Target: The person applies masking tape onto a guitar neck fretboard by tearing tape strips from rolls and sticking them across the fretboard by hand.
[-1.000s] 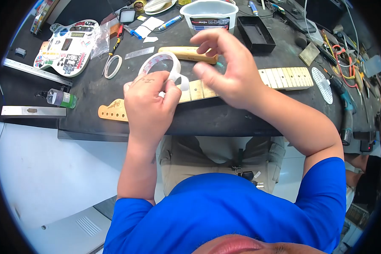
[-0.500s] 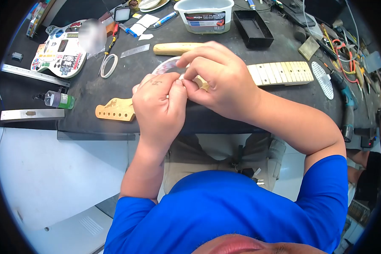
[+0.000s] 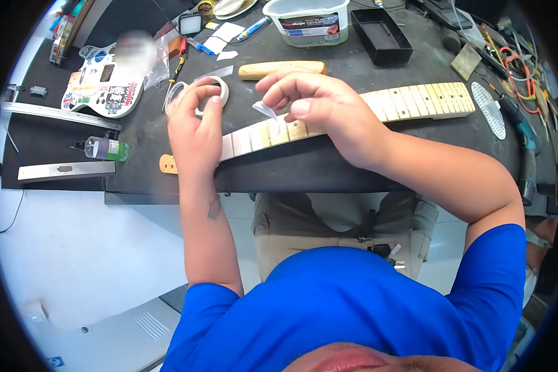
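Observation:
My left hand [image 3: 195, 127] is curled round a roll of whitish tape [image 3: 224, 96], above the headstock end of a guitar neck. Between the bent fingers of my right hand [image 3: 332, 108] a short, translucent strip of tape [image 3: 266, 110] hangs down, apart from the roll. Below both hands the guitar neck [image 3: 387, 105] lies at a slant on the dark bench, its fretboard facing up. Pale covering, apparently tape, lies between many of the frets. My left hand and wrist hide most of the headstock [image 3: 167, 163].
Behind the neck lie a wooden block [image 3: 282, 69], a plastic tub [image 3: 316, 43] and a black tray [image 3: 384, 53]. A stickered guitar body [image 3: 102, 90], a spray bottle [image 3: 105, 149] and a metal bar [image 3: 65, 171] are at left. At right sit a perforated plate [image 3: 488, 111] and a power tool [image 3: 527, 142].
My hands were together over the neck and have moved apart, the left one going left with the roll. The strip of tape now shows separately in my right hand.

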Demonstrator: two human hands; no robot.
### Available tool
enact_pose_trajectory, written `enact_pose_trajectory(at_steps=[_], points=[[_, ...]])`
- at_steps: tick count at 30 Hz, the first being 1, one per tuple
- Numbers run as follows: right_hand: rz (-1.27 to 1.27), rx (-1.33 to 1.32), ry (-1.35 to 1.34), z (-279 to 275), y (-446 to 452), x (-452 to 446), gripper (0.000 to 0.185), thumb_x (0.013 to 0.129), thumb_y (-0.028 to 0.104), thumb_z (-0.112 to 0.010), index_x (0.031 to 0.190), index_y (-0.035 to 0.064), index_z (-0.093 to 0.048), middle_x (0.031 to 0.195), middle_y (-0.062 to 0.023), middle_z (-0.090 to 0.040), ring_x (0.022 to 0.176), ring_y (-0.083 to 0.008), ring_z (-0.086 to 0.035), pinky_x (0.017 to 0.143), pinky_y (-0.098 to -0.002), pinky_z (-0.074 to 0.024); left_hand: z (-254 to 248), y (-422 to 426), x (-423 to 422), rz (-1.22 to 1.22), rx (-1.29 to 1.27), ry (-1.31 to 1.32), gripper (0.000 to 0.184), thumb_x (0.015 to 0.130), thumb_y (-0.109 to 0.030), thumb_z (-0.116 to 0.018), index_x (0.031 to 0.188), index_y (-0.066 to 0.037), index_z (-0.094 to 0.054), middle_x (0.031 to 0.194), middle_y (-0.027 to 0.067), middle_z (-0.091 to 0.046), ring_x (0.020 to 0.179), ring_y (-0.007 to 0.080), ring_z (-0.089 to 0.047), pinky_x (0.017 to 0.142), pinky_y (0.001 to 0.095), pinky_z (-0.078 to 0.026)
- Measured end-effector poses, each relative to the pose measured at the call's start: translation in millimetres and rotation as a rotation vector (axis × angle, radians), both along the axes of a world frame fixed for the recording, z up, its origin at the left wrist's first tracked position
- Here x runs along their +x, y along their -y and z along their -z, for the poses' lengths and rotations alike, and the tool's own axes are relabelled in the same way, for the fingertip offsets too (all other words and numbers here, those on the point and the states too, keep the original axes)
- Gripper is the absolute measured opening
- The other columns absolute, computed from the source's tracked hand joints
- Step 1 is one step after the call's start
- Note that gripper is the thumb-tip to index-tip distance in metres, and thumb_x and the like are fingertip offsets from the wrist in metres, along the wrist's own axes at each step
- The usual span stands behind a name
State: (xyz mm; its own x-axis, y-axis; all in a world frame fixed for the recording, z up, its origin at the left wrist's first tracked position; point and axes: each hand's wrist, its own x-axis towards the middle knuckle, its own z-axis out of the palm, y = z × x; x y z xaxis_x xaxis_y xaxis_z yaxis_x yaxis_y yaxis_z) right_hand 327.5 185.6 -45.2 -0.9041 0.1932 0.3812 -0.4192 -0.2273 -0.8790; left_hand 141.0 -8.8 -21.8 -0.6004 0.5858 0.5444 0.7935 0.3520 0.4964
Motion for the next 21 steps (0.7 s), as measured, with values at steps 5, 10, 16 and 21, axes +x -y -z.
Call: enact_pose_trajectory(at_steps=[5,10,16,21], points=[[-0.125,-0.030,0.105,-2,-4,2,0.056,0.105,0.045,-0.063,0.136,0.0002,-0.073,0.159,-0.0107,-0.058,0.138,-0.0187,-0.057,0.116,-0.0371,-0.0463,-15,-10,55,0.448,0.313,0.776,0.015,0.107,-0.009,-0.071,0.115,0.003,-0.076,0.151,0.0144,-0.066,0.128,0.0185,-0.066,0.112,0.0357,-0.052],[-0.058,-0.055,0.072,-3,1,3,0.041,0.108,0.032,-0.064,0.129,-0.0002,-0.076,0.131,-0.0086,-0.071,0.125,-0.0184,-0.061,0.107,-0.0369,-0.0484,-2,-14,44,0.583,0.369,0.739,0.011,0.108,-0.010,-0.073,0.107,0.001,-0.073,0.151,0.0154,-0.064,0.125,0.0173,-0.066,0.108,0.0364,-0.053],[0.470,0.829,-0.125,1,13,6,0.037,0.089,0.017,-0.083,0.122,0.0016,-0.075,0.124,-0.0149,-0.072,0.112,-0.0315,-0.068,0.098,-0.0461,-0.0563,-3,-5,12,0.423,-0.002,0.690,0.014,0.100,-0.009,-0.070,0.093,0.003,-0.074,0.141,0.0144,-0.073,0.111,0.0145,-0.067,0.096,0.0303,-0.053],[0.531,1.200,-0.201,8,19,7,0.043,0.078,0.015,-0.089,0.115,0.0040,-0.073,0.116,-0.0107,-0.072,0.108,-0.0330,-0.069,0.092,-0.0485,-0.0571,-6,-10,-1,0.434,-0.255,0.744,0.016,0.097,-0.009,-0.067,0.087,0.002,-0.074,0.138,0.0137,-0.075,0.113,0.0152,-0.069,0.103,0.0332,-0.053]])
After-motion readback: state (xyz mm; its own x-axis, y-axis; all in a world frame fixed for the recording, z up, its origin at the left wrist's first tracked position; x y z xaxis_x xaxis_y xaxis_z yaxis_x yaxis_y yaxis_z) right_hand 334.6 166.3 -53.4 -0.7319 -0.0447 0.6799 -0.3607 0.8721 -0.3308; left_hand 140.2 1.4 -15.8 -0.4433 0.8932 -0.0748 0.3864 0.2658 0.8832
